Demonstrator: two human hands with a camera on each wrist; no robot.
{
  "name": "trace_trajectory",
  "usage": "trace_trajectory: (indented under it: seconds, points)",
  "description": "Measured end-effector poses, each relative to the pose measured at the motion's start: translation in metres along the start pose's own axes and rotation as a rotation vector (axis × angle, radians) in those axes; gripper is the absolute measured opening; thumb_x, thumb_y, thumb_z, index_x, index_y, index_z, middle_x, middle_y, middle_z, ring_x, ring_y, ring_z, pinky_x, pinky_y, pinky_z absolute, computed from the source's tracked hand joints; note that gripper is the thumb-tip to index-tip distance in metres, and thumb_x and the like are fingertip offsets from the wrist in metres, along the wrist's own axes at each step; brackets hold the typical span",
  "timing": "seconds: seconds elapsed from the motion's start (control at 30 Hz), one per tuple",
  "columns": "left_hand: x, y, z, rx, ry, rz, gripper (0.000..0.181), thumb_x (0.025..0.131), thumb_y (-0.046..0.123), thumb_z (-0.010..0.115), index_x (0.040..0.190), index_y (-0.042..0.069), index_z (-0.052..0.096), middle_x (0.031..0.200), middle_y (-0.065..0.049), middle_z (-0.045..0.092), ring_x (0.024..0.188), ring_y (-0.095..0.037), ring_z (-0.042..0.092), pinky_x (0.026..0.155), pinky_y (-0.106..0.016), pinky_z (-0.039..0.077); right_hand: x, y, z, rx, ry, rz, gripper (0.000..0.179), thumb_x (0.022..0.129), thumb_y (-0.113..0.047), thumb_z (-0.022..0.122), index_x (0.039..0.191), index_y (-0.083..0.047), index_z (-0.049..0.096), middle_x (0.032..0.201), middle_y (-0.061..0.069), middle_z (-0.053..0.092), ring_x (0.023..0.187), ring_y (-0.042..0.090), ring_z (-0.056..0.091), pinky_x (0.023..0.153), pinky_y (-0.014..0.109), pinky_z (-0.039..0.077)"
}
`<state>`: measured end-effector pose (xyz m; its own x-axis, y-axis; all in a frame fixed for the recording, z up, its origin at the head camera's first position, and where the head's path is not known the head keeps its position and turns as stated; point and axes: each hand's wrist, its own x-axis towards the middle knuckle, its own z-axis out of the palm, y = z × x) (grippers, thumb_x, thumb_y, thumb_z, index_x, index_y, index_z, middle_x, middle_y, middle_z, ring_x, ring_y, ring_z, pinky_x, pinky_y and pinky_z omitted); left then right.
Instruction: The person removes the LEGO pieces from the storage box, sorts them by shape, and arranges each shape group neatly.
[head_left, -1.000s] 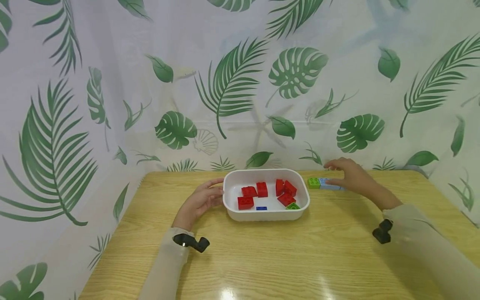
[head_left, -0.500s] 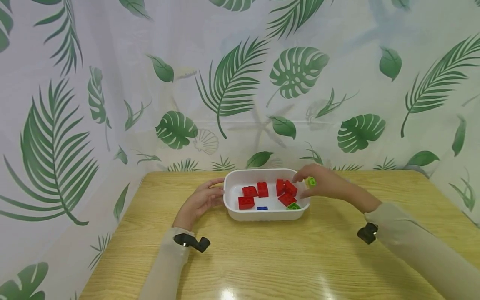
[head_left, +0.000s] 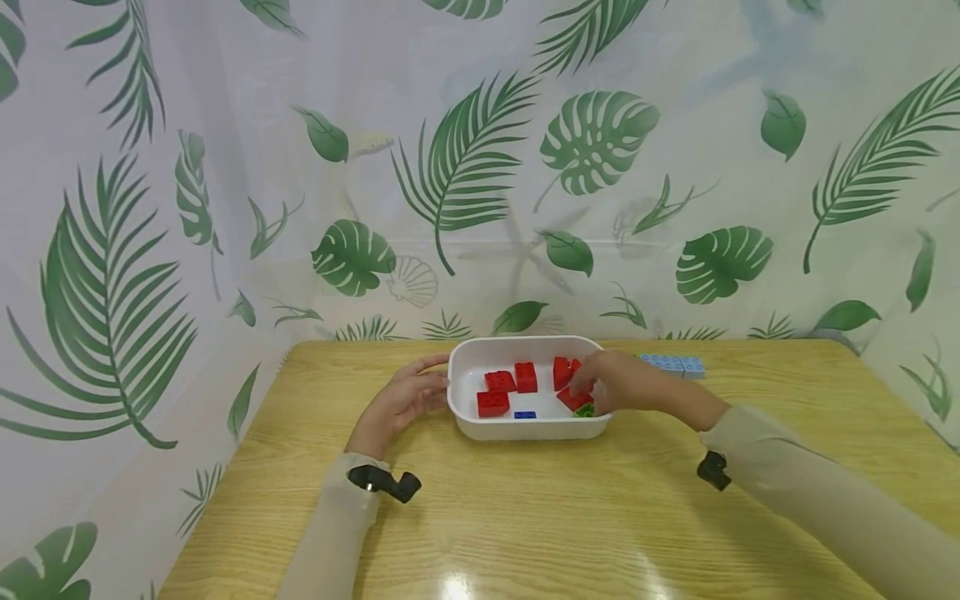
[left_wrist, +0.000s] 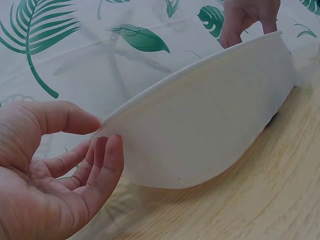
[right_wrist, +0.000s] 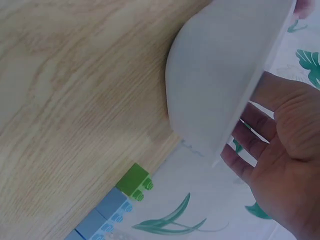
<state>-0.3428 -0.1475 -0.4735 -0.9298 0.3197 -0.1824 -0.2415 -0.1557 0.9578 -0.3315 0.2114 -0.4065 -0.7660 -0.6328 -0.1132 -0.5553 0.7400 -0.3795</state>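
A white tub [head_left: 525, 430] stands on the wooden table with several red bricks [head_left: 492, 404], a small blue brick [head_left: 525, 415] and a green brick [head_left: 584, 411] inside. At its left end my left hand [head_left: 401, 404] holds the rim; in the left wrist view its fingertips [left_wrist: 114, 145] meet the rim and outer wall. My right hand [head_left: 626, 383] reaches over the right rim, fingers down among the red bricks beside the green one. The tub wall hides those fingertips in the right wrist view, so I cannot tell whether they grip a brick.
Right of the tub, a row of light blue bricks [head_left: 675, 365] lies near the table's back edge. A green brick [right_wrist: 134, 180] ends that row on the tub side. Behind the table [head_left: 525, 517] hangs a leaf-patterned curtain [head_left: 480, 275].
My right hand has moved left from above the brick row, across the tub's right rim and down into the tub. The left hand stays on the left rim.
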Motion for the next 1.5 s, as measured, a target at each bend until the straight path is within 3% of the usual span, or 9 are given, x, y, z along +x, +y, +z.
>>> trace_trajectory:
  seconds: [0.27,0.47,0.63,0.83,1.3,1.5]
  points:
    - [-0.001,0.001,0.003,0.010,-0.013,0.011,0.055,0.098,-0.001,0.057,0.151,0.003,0.044,0.139,-0.019,0.059,0.101,-0.014,0.067,0.084,-0.028,0.059,0.009,-0.011,0.007,-0.119,0.019,-0.084,0.029,0.076,-0.005,0.088,0.103,-0.014,0.080,0.102,0.002,0.073,0.092,0.017,0.059,0.083,0.032,0.060]
    - [-0.001,0.002,0.003,0.001,-0.004,0.002,0.055,0.098,-0.001,0.058,0.151,0.004,0.045,0.140,-0.020,0.058,0.102,-0.015,0.066,0.085,-0.028,0.059,0.015,-0.012,0.011,-0.138,0.057,-0.086,0.030,0.075,-0.010,0.090,0.104,-0.013,0.080,0.104,0.002,0.073,0.095,0.016,0.061,0.088,0.034,0.060]
    - [-0.001,0.002,0.001,0.012,-0.003,0.000,0.055,0.098,0.000,0.058,0.151,0.004,0.045,0.144,-0.022,0.055,0.102,-0.015,0.065,0.084,-0.028,0.059,0.019,-0.011,0.015,-0.125,0.088,-0.129,0.030,0.077,-0.012,0.089,0.105,-0.011,0.080,0.108,0.004,0.075,0.098,0.018,0.064,0.090,0.035,0.060]
    - [0.000,0.000,0.000,0.007,-0.002,0.000,0.054,0.098,-0.001,0.058,0.150,0.004,0.046,0.138,-0.018,0.059,0.101,-0.015,0.066,0.085,-0.029,0.059,0.025,-0.010,0.020,-0.106,0.123,-0.174,0.029,0.078,-0.012,0.088,0.106,-0.008,0.080,0.107,0.005,0.076,0.100,0.020,0.066,0.092,0.038,0.059]
    - [0.001,-0.001,0.001,0.006,-0.006,-0.003,0.054,0.098,-0.001,0.058,0.150,0.004,0.045,0.132,-0.013,0.062,0.100,-0.014,0.067,0.085,-0.029,0.059,0.037,-0.016,0.023,-0.134,0.112,-0.108,0.030,0.079,-0.019,0.088,0.107,-0.009,0.079,0.101,0.004,0.077,0.088,0.015,0.064,0.085,0.033,0.059]
    - [0.000,0.001,0.001,0.007,0.006,-0.004,0.053,0.098,-0.001,0.058,0.150,0.004,0.046,0.133,-0.014,0.062,0.102,-0.016,0.066,0.085,-0.029,0.059,0.044,-0.025,0.018,-0.182,0.052,-0.088,0.024,0.079,-0.020,0.089,0.097,-0.009,0.079,0.082,0.003,0.071,0.075,0.014,0.053,0.073,0.027,0.049]
